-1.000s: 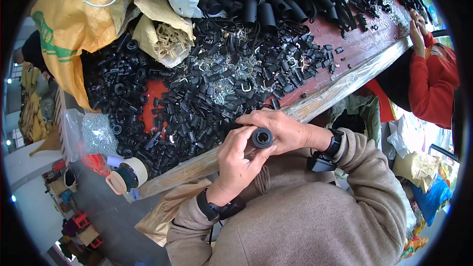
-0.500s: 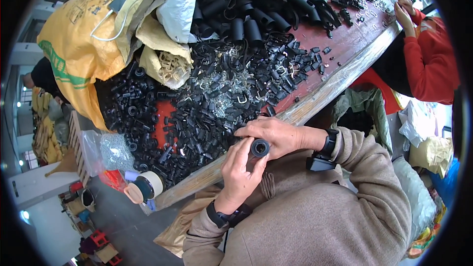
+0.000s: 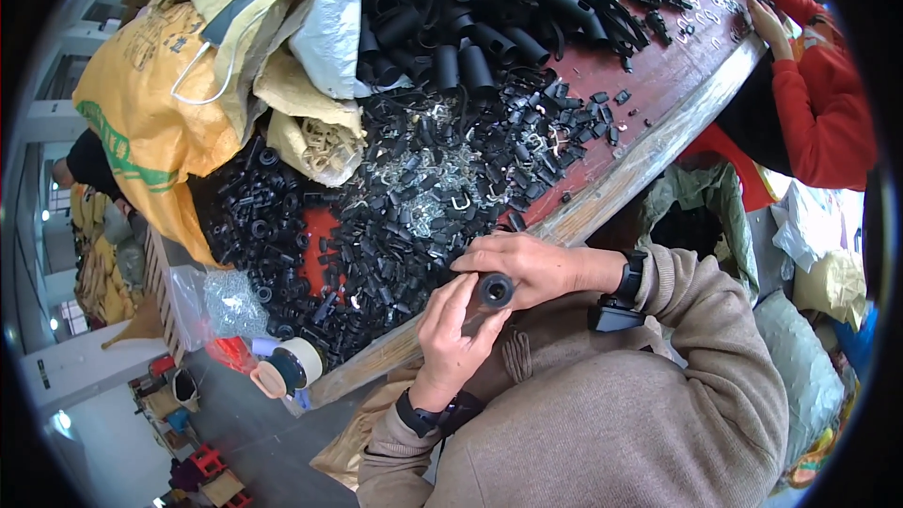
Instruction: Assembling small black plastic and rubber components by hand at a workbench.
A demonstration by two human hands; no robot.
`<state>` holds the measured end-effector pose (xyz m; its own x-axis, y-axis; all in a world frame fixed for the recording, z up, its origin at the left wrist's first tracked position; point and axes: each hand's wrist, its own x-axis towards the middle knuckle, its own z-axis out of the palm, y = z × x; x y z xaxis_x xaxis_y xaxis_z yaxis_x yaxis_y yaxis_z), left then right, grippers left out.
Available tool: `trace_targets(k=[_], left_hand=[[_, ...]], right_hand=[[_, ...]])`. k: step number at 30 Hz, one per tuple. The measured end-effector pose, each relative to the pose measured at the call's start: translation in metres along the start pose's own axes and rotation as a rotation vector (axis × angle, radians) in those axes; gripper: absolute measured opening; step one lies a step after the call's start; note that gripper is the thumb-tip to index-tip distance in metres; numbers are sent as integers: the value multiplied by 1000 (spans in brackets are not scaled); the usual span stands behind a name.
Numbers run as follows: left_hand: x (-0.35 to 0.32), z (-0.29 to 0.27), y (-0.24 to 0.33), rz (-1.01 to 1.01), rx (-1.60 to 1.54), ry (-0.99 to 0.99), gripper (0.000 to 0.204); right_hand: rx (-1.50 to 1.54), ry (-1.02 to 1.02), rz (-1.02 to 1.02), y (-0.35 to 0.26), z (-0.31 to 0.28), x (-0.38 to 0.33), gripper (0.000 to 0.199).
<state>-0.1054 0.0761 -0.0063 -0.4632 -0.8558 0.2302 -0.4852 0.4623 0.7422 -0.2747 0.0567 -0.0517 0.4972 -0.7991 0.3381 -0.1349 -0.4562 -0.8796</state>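
Both hands meet just off the desk point(image 3: 649, 165) edge, the right hand point(image 3: 527, 268) clamped around a short black tube point(image 3: 495, 291) with its open end up, the left hand point(image 3: 451, 334) pinching its near side, steadying it close to the heap of black parts point(image 3: 395, 226).

Even, soft daylight, few shadows; sharp centre, strong fisheye bending and black vignette at the rim.

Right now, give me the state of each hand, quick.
Left hand: fingers on the black tube, helping hold it.
Right hand: closed around the same black tube.
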Motion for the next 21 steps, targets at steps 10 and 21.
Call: trace_targets(k=[10, 21], left_hand=[[19, -73, -61, -275, 356, 268, 30], [45, -108, -130, -352, 837, 155, 31]], right_hand=[[-198, 332, 195, -41, -67, -73, 38], [-997, 542, 1080, -17, -70, -314, 33]])
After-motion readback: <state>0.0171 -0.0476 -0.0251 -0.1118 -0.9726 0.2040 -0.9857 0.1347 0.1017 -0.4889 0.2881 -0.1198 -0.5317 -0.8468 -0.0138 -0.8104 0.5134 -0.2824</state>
